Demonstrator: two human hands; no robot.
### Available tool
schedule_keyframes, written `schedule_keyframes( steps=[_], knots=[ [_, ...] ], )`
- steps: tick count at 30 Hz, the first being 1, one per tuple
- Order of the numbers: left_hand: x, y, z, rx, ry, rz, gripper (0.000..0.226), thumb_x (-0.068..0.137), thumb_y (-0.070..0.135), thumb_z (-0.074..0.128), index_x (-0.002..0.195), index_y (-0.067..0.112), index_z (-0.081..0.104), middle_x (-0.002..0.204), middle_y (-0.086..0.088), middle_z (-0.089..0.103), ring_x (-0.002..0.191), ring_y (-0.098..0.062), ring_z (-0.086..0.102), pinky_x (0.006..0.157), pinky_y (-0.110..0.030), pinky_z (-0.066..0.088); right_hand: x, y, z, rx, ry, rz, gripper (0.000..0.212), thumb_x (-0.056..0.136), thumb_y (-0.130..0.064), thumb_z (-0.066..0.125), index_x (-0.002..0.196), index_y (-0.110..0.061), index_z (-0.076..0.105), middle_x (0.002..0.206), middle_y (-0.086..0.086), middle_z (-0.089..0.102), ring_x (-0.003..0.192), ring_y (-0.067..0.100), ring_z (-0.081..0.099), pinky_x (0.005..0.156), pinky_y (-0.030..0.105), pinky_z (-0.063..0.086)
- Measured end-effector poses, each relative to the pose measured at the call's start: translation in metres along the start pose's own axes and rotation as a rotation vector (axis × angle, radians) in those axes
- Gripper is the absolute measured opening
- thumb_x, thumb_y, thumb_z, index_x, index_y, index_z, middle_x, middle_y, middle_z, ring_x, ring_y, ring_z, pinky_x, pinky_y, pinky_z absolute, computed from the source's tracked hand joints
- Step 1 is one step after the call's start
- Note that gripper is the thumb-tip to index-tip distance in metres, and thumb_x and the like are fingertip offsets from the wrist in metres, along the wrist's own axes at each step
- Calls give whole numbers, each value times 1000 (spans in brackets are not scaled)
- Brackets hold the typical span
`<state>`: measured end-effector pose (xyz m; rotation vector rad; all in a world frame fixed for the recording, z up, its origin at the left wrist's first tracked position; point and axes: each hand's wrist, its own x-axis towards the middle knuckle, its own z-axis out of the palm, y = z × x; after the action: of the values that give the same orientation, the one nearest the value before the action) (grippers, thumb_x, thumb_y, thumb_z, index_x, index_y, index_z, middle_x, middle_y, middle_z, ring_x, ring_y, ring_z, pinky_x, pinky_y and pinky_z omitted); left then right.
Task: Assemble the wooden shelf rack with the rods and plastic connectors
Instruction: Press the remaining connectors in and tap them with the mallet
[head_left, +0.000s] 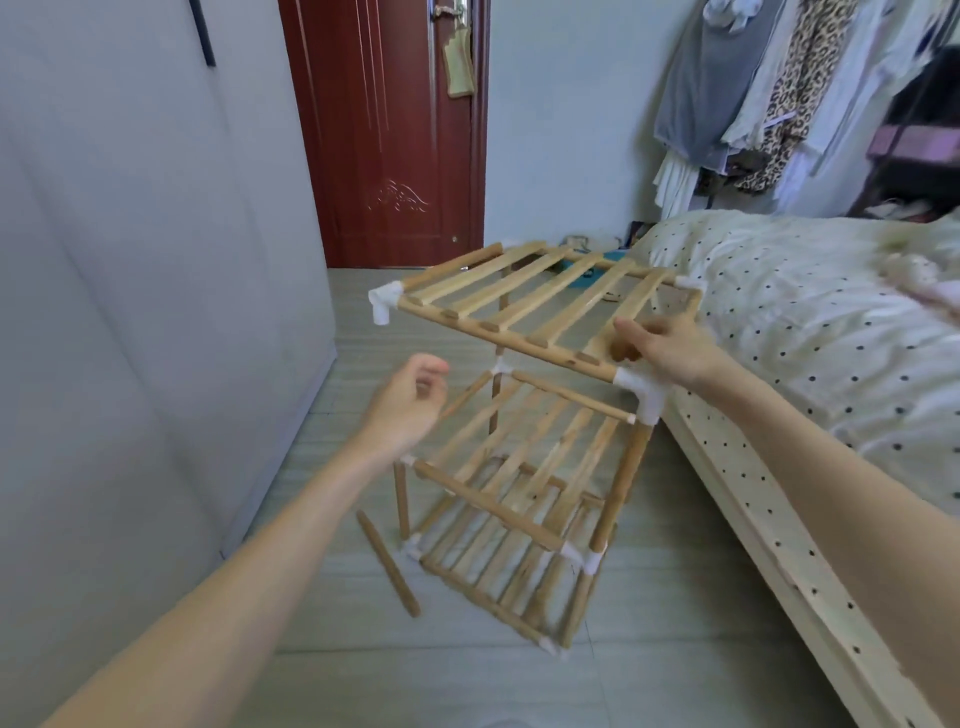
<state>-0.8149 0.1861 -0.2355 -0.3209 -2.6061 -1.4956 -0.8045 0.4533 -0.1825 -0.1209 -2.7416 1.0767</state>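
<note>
Rack stands on floor beside bed (779, 332). Right hand (670, 348) grips top slatted shelf (530, 301), seated only on near-right upright (626, 488). Left hand (410, 405) loosely curled, holding nothing. Risk: shelf's free left connector (384, 301) sags unsupported, levering the joint apart; loose rod (388, 564) lies on floor.

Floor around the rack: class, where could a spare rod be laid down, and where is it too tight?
Free: the floor between the wardrobe and the rack, left of the loose rod, and the strip towards the door. Crowded: the narrow gap between rack and bed, where the right hand grips the top shelf.
</note>
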Motion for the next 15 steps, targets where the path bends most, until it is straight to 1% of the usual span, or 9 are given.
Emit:
schedule_keyframes(
  steps=[1, 3, 5, 6, 7, 10, 13, 14, 15],
  knots=[
    [2, -1, -2, 26, 82, 23, 21, 95, 8, 46, 111, 20, 51, 106, 5, 50, 111, -19, 51, 94, -26, 38, 2, -6, -2, -77, -11, 3, 43, 96, -44, 41, 90, -8, 64, 95, 9, 67, 93, 26, 59, 80, 35, 44],
    [5, -3, -8, 89, 196, 46, 34, 93, 3, 45, 125, 13, 47, 120, -4, 45, 118, -22, 47, 101, -29, 35, 2, -17, 5, -248, 43, 0, 44, 94, -50, 39, 107, -11, 55, 108, 13, 64, 101, 28, 54, 82, 37, 42],
    [9, -5, -13, 169, 209, 47, 44, 92, 3, 46, 134, 14, 40, 133, -9, 37, 124, -23, 40, 104, -29, 29, -3, -24, 25, -528, 135, -12, 55, 93, -58, 31, 122, -15, 50, 121, 16, 58, 122, 32, 43, 96, 46, 35],
    [13, -5, -15, 216, 195, 50, 48, 91, 4, 47, 137, 15, 37, 136, -10, 34, 125, -25, 38, 104, -30, 28, -6, -26, 37, -667, 167, -10, 61, 92, -62, 25, 125, -17, 50, 128, 16, 53, 128, 33, 36, 102, 50, 29],
    [18, -7, -16, 265, 176, 54, 52, 91, 5, 47, 140, 15, 35, 138, -12, 33, 126, -27, 36, 106, -32, 28, -8, -29, 46, -758, 192, 0, 66, 91, -65, 19, 126, -19, 51, 132, 16, 49, 130, 33, 32, 104, 52, 24],
    [37, -14, -21, 356, 113, 47, 60, 90, 4, 47, 146, 16, 27, 146, -13, 25, 132, -31, 28, 112, -40, 23, -8, -38, 63, -837, 237, 17, 70, 91, -66, 10, 126, -24, 54, 136, 15, 40, 131, 32, 26, 101, 53, 21],
    [55, -25, -23, 401, 92, 3, 67, 90, 4, 47, 148, 21, 19, 154, -12, 13, 140, -31, 14, 114, -42, 19, 4, -49, 74, -843, 244, -72, 69, 90, -66, 12, 126, -25, 54, 146, 12, 30, 139, 33, 14, 107, 58, 13],
    [61, -29, -23, 409, 99, -3, 69, 89, 4, 47, 149, 22, 18, 155, -12, 11, 141, -31, 12, 114, -42, 18, 9, -53, 79, -832, 239, -104, 70, 90, -67, 12, 128, -24, 53, 147, 11, 31, 140, 33, 13, 108, 59, 10],
    [67, -31, -23, 411, 107, -1, 71, 89, 4, 47, 149, 23, 16, 155, -12, 10, 141, -32, 11, 113, -41, 18, 13, -56, 83, -818, 226, -129, 73, 89, -68, 12, 128, -22, 53, 145, 10, 36, 140, 32, 17, 108, 58, 10]
  ],
)
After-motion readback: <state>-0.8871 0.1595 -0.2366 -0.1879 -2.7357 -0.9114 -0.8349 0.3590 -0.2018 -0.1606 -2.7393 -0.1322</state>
